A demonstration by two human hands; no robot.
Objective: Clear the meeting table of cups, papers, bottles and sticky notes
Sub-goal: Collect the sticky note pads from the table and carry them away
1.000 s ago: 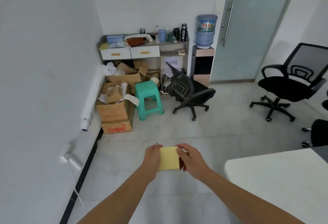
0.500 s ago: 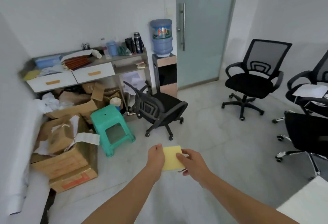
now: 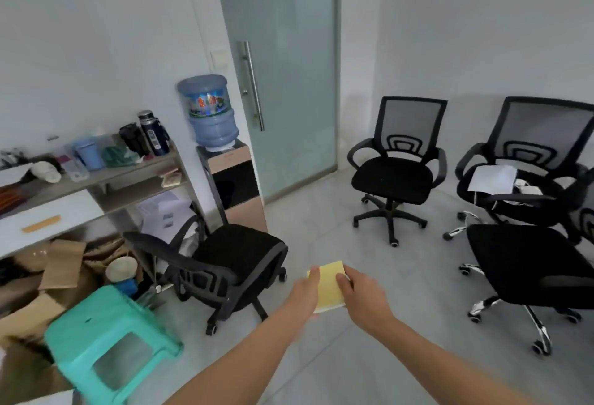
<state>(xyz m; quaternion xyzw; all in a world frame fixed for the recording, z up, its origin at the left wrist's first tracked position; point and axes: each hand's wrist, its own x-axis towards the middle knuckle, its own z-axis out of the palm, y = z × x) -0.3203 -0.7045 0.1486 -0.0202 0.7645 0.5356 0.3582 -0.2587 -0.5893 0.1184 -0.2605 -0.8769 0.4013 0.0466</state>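
A yellow pad of sticky notes (image 3: pixel 330 285) is held out in front of me above the floor. My left hand (image 3: pixel 303 295) grips its left edge and my right hand (image 3: pixel 361 298) grips its right edge, fingers curled over the pad. The meeting table is out of view. A sheet of white paper (image 3: pixel 491 178) lies on the seat of a black chair (image 3: pixel 530 160) at the right.
A tipped black office chair (image 3: pixel 221 263) lies just left of my hands. A teal stool (image 3: pixel 109 337) and cardboard boxes (image 3: pixel 38 279) crowd the lower left. A shelf unit (image 3: pixel 106 179), a water dispenser (image 3: pixel 225 167) and a glass door (image 3: pixel 283 77) stand behind. More black chairs (image 3: pixel 395 173) line the right.
My view has swung right and come closer to the door. The table edge has left the frame, more chairs have come in, and both hands still hold the yellow pad.
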